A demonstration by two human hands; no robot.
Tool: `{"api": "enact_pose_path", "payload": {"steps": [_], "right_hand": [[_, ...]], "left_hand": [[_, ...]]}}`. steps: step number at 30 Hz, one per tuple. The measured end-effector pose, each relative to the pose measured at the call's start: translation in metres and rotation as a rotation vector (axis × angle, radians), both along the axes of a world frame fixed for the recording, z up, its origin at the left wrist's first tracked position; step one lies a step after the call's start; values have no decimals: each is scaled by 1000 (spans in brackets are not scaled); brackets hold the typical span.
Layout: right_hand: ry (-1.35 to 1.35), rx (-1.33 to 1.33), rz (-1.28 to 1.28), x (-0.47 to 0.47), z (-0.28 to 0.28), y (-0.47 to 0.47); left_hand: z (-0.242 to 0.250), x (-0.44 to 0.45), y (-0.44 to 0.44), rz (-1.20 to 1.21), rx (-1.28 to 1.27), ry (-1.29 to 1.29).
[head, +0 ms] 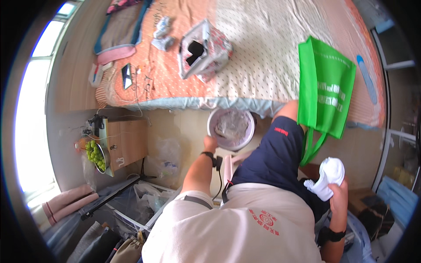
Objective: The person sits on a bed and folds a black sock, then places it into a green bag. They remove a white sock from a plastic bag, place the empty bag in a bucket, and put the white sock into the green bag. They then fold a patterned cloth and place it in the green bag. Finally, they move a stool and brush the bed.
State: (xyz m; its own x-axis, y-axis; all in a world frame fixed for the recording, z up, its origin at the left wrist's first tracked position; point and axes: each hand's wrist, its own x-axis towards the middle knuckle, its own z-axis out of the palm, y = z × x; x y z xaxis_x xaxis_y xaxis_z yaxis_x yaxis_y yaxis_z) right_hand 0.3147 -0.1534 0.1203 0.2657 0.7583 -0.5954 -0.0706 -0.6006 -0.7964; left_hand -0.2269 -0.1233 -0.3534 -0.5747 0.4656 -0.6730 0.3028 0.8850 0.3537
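Note:
My left hand is at the near left rim of a white round bin that has clear crumpled plastic in it; whether the fingers grip the rim cannot be told. At the lower right, my right hand holds white folded socks. A green fabric bag with white print stands at the bed's edge by my leg, its handle hanging down. Farther left on the bed is an open floral storage bag with a dark item inside.
The bed bears small packaged items, a phone with a cable and a blue insole-shaped piece. Green grapes sit in a bowl on a wooden cabinet. A white-framed rack stands lower left, a cardboard box lower right.

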Motion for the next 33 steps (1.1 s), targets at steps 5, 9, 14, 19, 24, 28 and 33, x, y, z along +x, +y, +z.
{"api": "enact_pose_path", "payload": {"steps": [5, 9, 14, 19, 24, 28, 33], "right_hand": [[-39, 6, 28, -5, 2, 1], [-33, 12, 55, -15, 5, 2], [-48, 46, 93, -31, 12, 9], [-40, 58, 64, -47, 19, 18], [-59, 72, 66, -49, 27, 22], [-34, 103, -3, -38, 26, 15], [-24, 140, -35, -17, 11, -4]], "left_hand": [[13, -19, -65, 386, 136, -20], [29, -47, -113, 703, 221, -43], [51, -71, -146, 1197, 428, -349], [58, -76, -151, 1177, 320, -542], [69, -81, -159, 1068, 197, -475], [97, -36, -136, 1024, 179, -433], [176, 70, -7, 84, 357, -588]]}}
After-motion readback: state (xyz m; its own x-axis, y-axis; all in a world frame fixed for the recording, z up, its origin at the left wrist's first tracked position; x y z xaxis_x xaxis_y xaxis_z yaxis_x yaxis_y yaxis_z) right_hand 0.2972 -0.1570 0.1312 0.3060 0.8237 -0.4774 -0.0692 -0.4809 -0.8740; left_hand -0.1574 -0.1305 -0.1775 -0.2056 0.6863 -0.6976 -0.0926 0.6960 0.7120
